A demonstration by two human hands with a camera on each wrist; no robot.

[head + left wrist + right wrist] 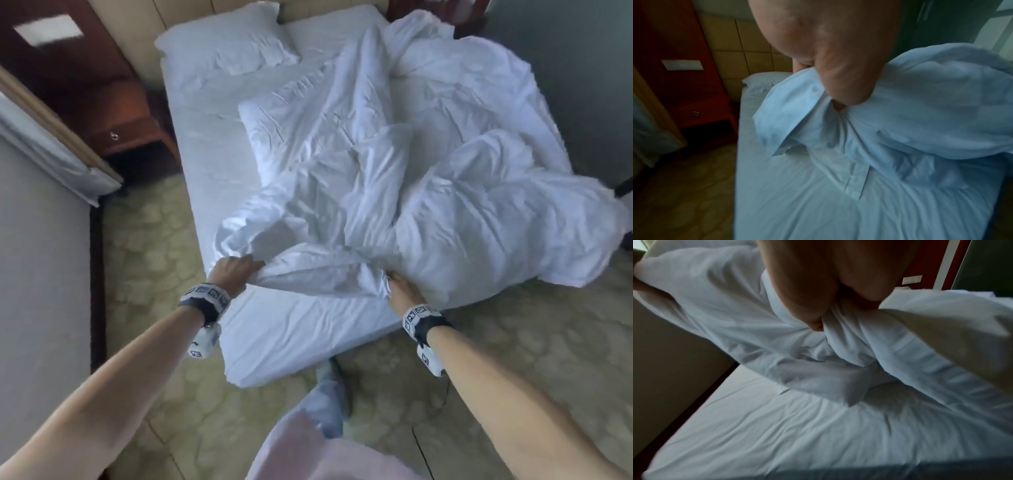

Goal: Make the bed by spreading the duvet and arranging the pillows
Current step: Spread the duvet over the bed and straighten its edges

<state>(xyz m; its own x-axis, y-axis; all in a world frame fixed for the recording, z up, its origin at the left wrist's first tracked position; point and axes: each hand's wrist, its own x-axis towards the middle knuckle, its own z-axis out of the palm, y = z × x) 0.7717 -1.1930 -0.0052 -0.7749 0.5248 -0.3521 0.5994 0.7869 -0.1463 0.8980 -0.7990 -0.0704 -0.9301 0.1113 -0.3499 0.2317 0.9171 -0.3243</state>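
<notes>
A crumpled white duvet (pixel 428 178) lies heaped over the middle and right of the bed (pixel 291 335), spilling off the right side. My left hand (pixel 236 270) grips a bunched edge of the duvet near the foot of the bed; in the left wrist view the left hand (pixel 838 91) is curled round the duvet (pixel 920 113) fabric. My right hand (pixel 400 284) grips another fold further right, and the right wrist view shows the right hand (pixel 818 318) clenched in the cloth (pixel 859 356). One white pillow (pixel 222 44) lies at the head, left side. A second pillow (pixel 284 123) lies mid-bed, partly under the duvet.
A dark wooden nightstand (pixel 126 113) stands left of the bed beside a padded headboard (pixel 308 7). A grey wall (pixel 37 274) runs along the left. Patterned floor (pixel 154 260) surrounds the foot of the bed. My foot (pixel 329 394) stands close to the mattress corner.
</notes>
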